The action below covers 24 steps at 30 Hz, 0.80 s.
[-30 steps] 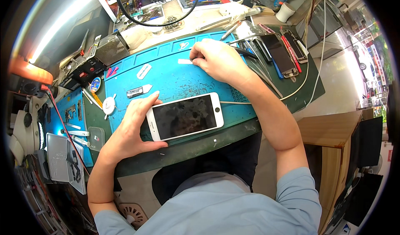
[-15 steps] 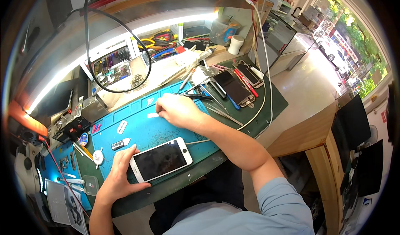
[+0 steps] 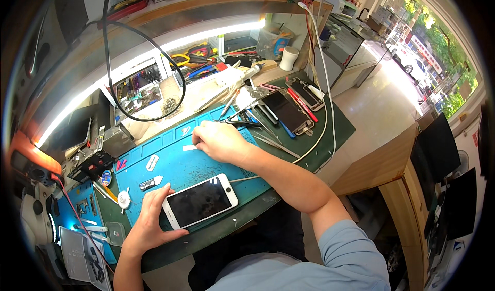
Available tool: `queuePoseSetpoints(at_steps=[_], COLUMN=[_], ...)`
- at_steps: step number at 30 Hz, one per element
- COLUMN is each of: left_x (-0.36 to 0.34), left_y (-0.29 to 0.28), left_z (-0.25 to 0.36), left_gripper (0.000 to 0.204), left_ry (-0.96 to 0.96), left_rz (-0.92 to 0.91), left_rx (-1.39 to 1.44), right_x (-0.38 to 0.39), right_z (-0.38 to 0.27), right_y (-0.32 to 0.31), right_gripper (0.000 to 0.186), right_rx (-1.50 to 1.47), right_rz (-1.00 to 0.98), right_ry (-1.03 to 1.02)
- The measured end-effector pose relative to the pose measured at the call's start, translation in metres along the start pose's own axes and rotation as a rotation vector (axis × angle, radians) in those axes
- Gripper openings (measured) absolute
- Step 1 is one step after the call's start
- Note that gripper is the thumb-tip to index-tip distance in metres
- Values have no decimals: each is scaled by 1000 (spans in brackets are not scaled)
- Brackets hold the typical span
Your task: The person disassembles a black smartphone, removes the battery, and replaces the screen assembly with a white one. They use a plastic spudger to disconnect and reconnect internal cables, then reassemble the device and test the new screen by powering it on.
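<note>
A white smartphone (image 3: 200,202) with a dark screen lies face up and slightly tilted near the front edge of the blue work mat (image 3: 175,175). My left hand (image 3: 147,220) grips its left end, fingers at the upper corner and thumb along the lower edge. Above the phone, my right hand (image 3: 219,140) is closed in a pinch over the mat. A small white strip (image 3: 188,147) runs under those fingertips, which hide its right end. A thin pale cable (image 3: 245,178) leads away from behind the phone's right end.
A razor blade (image 3: 152,162), a small pointed black-and-white piece (image 3: 150,183) and a round white disc (image 3: 124,199) lie left of the phone. Tweezers (image 3: 276,145), pens and opened phone parts (image 3: 289,110) cover the right side. An orange meter (image 3: 33,159) stands far left.
The view has shifted slightly. Both hands keep nearly the same places, the left on the phone and the right pinched at the white strip.
</note>
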<state>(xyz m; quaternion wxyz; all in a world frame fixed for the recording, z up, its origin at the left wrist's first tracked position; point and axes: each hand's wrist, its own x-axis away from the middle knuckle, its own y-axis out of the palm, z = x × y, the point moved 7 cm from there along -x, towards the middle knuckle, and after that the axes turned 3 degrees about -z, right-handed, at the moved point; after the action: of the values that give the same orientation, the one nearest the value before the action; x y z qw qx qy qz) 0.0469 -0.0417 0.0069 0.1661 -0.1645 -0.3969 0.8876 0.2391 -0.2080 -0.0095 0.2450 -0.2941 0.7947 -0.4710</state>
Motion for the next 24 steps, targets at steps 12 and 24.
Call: queuePoseSetpoints(at_steps=[12,24], left_x=[-1,-1], left_y=[0,0], left_z=[-1,-1], left_gripper=[120,119], left_ry=[-5,-11], left_rz=[-2,2], left_rx=[17,28], right_x=[0,-1], right_z=[0,1], right_y=[0,0], right_gripper=[10,11], right_rx=[-8,-15], right_rz=[4,-5], right_ry=[5,12])
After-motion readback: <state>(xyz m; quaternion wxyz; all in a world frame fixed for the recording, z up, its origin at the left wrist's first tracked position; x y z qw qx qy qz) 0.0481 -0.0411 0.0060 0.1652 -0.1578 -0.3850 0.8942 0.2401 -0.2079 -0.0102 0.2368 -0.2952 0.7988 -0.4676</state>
